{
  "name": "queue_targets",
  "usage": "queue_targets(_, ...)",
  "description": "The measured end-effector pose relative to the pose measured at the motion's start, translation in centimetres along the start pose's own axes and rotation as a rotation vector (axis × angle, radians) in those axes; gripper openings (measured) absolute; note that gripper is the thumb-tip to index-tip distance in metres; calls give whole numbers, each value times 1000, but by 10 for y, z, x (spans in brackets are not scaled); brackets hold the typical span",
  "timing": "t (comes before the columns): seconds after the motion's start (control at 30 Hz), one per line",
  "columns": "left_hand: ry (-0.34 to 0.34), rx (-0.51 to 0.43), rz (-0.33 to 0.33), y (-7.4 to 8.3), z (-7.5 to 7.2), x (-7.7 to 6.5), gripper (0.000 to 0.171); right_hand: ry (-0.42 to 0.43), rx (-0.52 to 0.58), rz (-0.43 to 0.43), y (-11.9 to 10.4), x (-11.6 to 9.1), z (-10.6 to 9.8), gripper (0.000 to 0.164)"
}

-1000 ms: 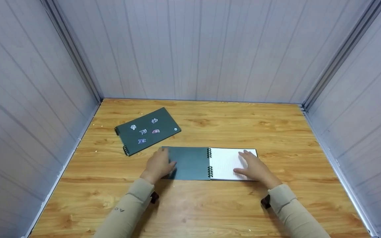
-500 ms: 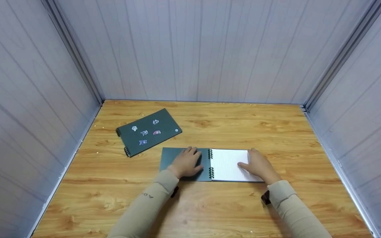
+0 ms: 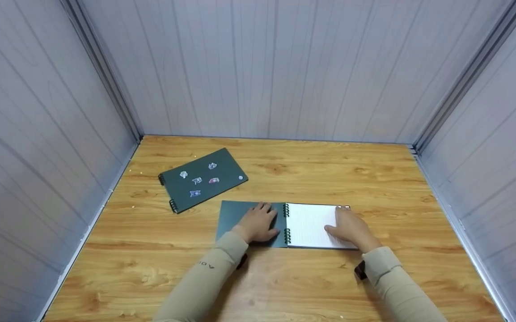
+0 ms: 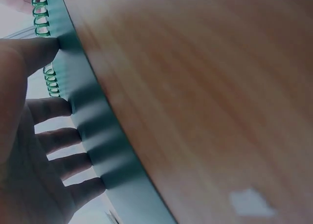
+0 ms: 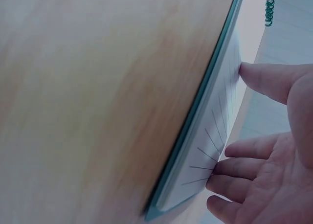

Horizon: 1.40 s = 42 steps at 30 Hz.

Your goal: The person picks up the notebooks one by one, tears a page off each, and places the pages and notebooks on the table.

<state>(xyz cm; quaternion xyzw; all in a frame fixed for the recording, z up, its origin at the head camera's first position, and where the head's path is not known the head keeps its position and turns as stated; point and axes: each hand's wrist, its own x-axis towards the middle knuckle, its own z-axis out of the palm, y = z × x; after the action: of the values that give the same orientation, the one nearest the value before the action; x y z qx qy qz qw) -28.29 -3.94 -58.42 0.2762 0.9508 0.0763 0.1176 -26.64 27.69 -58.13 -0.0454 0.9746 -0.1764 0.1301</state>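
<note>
An opened spiral notebook (image 3: 308, 226) lies flat on the wooden table, its dark green cover (image 3: 229, 219) folded out to the left and a white lined page on the right. My left hand (image 3: 258, 222) rests on the inside of the cover beside the green coil binding (image 3: 287, 235); in the left wrist view its fingertips (image 4: 99, 184) press on the cover with the fingers spread. My right hand (image 3: 351, 227) lies over the outer right part of the page, thumb and fingertips touching the paper. In the right wrist view the lined page (image 5: 215, 136) shows beneath its fingers.
A second dark green spiral notebook (image 3: 204, 180), closed and dotted with several stickers, lies tilted at the back left. Pale panel walls (image 3: 258, 67) enclose the table (image 3: 302, 281) at the back and both sides.
My left hand has moved right, from the cover's outer edge to near the binding. My right hand has shifted slightly right on the page. The closed notebook stays put.
</note>
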Motion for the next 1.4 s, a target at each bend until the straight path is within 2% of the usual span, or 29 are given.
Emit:
queue_targets(0.33, -10, 50, 3, 2, -3, 5, 67, -24, 39, 40, -4, 1, -2, 89)
queue_targets(0.53, -3, 67, 5, 2, -5, 7, 67, 11, 61, 17, -6, 1, 0, 82)
queue_targets(0.77, -24, 48, -4, 3, -8, 8, 69, 105, 237, 70, -9, -3, -7, 74)
queue_targets(0.97, -27, 32, 0, 3, -11, 8, 68, 223, 356, 46, -10, -5, -18, 67)
queue_targets(1.1, -22, 32, 0, 2, -11, 8, 69, 246, 438, 57, -9, -6, -24, 58)
queue_targets(1.3, -21, 22, 2, 2, -10, 6, 69, 284, 518, 66, -3, -7, -26, 34)
queue_targets(1.4, -15, 22, 6, 2, -10, 6, 69, 294, 535, 76, 0, -8, -28, 34)
